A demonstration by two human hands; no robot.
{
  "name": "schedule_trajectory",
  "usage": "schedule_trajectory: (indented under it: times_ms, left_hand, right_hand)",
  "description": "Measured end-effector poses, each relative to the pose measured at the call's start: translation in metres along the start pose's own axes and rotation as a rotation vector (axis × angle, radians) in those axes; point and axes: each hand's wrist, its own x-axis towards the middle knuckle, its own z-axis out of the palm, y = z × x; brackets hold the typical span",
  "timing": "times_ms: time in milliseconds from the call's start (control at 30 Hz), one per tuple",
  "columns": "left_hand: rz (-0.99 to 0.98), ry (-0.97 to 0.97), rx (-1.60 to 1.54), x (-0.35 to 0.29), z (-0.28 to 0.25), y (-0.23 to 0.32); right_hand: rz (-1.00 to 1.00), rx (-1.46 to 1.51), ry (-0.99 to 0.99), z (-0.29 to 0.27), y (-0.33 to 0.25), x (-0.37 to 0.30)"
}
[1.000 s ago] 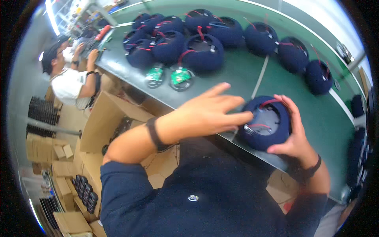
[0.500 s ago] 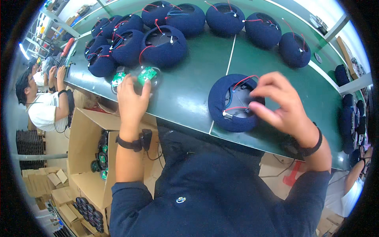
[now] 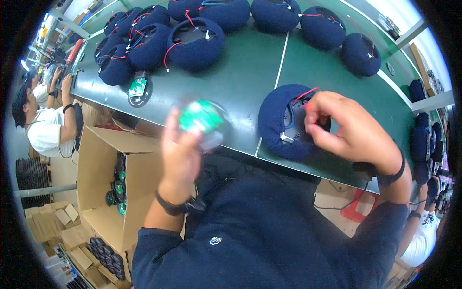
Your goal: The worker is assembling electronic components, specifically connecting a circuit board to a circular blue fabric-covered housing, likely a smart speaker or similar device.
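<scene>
Left hand: left hand (image 3: 179, 154) raised off the bench, fingers closed round a round clear disc carrying a green circuit board (image 3: 201, 117); motion blur hides the exact grip.
Right hand: right hand (image 3: 347, 129) resting on a navy fabric-covered round cushion shell (image 3: 280, 123), fingertips pinched at its open middle, beside a red wire (image 3: 305, 94); whether anything is pinched, cannot tell.
Shell position: near edge of the green work bench (image 3: 243, 79), at 3 o'clock from the held disc, close by.
Spare part: 1 more green-board disc (image 3: 138, 88) flat on the bench, at 10 o'clock from the left hand.
Stock: row of like navy shells (image 3: 195, 43) along the far side, at 12 o'clock.
Below bench: open cardboard carton (image 3: 113, 185) holding more discs, at 7 o'clock.
Handling advice: likely best to keep the disc level, hold it by its rim and not the board, clear the wires from the opening, and steady the soft shell with the right hand.
</scene>
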Motion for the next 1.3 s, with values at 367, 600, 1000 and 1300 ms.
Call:
schedule_trajectory:
  times_ms: [367,600,1000,1300]
  left_hand:
    - [0.095,-0.17,0.035,-0.001,0.042,-0.042]
    - [0.234,-0.077,0.166,0.009,0.061,-0.005]
    - [0.337,-0.133,0.302,0.008,0.093,-0.003]
    - [0.618,-0.221,0.691,0.004,0.095,-0.009]
  right_hand:
    - [0.07,0.623,0.309,0.037,0.007,0.01]
    - [-0.038,0.515,0.253,0.025,0.011,0.02]
    - [-0.322,0.195,0.338,0.031,0.011,0.016]
    - [-0.341,0.071,0.429,0.035,0.017,0.014]
